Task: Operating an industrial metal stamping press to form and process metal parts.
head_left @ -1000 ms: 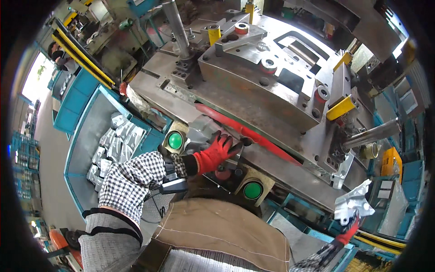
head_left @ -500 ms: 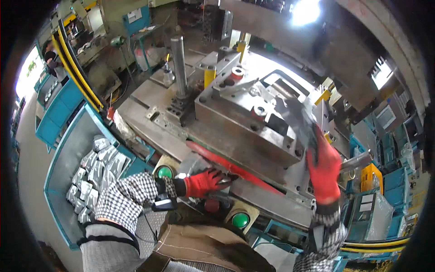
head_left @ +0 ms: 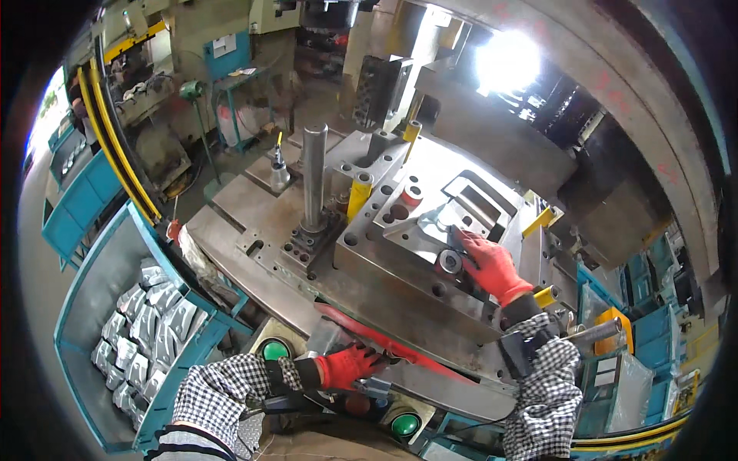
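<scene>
My right hand [head_left: 492, 265], in a red glove, reaches over the steel die block [head_left: 400, 265]. Its fingertips are on the edge of a shiny grey sheet-metal part [head_left: 437, 229] lying on the die's top; the thumb is mostly hidden. A round guide bushing [head_left: 449, 262] stands just left of the hand. My left hand [head_left: 350, 367], also red-gloved, rests at the near edge of the press bed with fingers spread over a grey fixture. It lies between two green push buttons [head_left: 275, 351], beside a red strip [head_left: 400, 346].
A blue bin [head_left: 73, 338] at the left holds several formed metal parts [head_left: 146, 330]. A steel guide post [head_left: 314, 177] and yellow posts [head_left: 359, 196] rise from the bed [head_left: 231, 223]. The press frame hangs overhead with a bright lamp [head_left: 507, 63]. A yellow box [head_left: 613, 330] stands at right.
My right hand has moved left and inward over the die, bringing the blurred grey part from the die's right side onto its top. My left hand stays near the buttons. The view has shifted.
</scene>
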### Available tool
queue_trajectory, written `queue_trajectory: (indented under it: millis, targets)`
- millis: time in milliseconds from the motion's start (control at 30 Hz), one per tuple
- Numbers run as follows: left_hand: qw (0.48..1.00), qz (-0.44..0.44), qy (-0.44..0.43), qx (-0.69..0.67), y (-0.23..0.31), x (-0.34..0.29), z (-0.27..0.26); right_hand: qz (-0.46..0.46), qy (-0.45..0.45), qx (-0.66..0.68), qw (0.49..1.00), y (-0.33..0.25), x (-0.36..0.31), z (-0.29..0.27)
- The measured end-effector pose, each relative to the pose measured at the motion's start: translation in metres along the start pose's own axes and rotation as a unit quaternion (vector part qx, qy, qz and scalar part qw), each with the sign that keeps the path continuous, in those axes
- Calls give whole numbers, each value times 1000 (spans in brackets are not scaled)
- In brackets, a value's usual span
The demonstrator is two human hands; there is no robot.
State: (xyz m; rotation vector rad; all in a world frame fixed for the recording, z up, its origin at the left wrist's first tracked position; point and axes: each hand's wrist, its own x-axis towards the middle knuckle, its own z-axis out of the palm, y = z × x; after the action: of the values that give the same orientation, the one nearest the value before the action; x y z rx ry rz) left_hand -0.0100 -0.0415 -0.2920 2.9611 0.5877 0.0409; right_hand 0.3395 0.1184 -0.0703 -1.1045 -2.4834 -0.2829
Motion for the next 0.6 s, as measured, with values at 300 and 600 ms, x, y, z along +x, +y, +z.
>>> queue_trajectory:
  millis: [300, 600]
  targets:
    - [1000, 20, -5, -3, 8, 0, -14, 248, -12, 149, 957, 18, 32, 24]
    - [998, 9, 6, -66, 5, 9, -19, 286, 13, -12, 958, -30, 62, 14]
